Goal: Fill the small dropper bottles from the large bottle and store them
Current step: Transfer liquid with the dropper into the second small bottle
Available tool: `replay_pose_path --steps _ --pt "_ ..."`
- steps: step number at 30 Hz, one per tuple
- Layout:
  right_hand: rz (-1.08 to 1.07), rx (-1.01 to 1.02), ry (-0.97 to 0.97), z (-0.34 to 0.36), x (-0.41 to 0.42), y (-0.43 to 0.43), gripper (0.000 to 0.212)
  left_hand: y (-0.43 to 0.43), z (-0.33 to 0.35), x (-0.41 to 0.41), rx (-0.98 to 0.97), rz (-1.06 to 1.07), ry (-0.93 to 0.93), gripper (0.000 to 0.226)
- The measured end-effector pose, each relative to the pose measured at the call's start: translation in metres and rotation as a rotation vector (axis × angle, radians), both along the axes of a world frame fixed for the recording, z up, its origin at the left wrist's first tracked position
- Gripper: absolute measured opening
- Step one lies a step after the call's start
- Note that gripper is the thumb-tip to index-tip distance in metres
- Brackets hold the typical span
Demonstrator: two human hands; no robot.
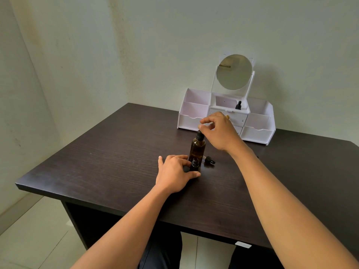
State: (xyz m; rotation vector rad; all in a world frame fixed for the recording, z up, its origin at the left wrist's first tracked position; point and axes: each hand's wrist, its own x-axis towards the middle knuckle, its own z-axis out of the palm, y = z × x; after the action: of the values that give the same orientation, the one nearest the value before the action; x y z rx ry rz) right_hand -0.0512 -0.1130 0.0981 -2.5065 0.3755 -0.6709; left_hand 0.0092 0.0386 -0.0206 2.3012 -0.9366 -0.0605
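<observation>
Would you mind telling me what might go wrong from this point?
The right hand pinches only the dropper top of the large bottle, whose body nobody holds; a sideways pull might tip it. The small bottle stands open in the left hand; drops could miss its narrow mouth. The loose dropper on the table might roll.

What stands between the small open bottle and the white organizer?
Head view: the large amber bottle, its dropper cap pinched by the right hand, stands behind the small open bottle.
</observation>
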Motion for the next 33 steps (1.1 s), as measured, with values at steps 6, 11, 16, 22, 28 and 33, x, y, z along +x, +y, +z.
replay_pose_path --steps 6,11,16,22,28,33 --pt "-0.01 0.006 0.034 -0.004 -0.004 0.002 0.024 0.0 0.0 0.0 0.012 0.0 -0.006 0.053" --pt "-0.016 0.002 0.007 -0.006 -0.002 0.003 0.02 0.0 0.001 -0.001 0.001 -0.006 -0.005 0.051" --pt "-0.032 0.006 -0.077 0.005 -0.002 0.003 0.025 0.001 0.001 -0.002 -0.004 -0.002 -0.011 0.05" --pt "-0.017 0.173 -0.311 0.029 -0.011 0.005 0.023 0.001 0.001 -0.002 -0.027 0.002 0.0 0.049" --pt "0.011 0.252 -0.496 0.048 -0.028 0.011 0.025 0.001 0.003 -0.003 -0.033 0.006 0.013 0.048" --pt "0.057 0.303 -0.61 0.054 -0.043 0.016 0.02 0.002 0.003 -0.002 -0.043 0.0 0.021 0.048"
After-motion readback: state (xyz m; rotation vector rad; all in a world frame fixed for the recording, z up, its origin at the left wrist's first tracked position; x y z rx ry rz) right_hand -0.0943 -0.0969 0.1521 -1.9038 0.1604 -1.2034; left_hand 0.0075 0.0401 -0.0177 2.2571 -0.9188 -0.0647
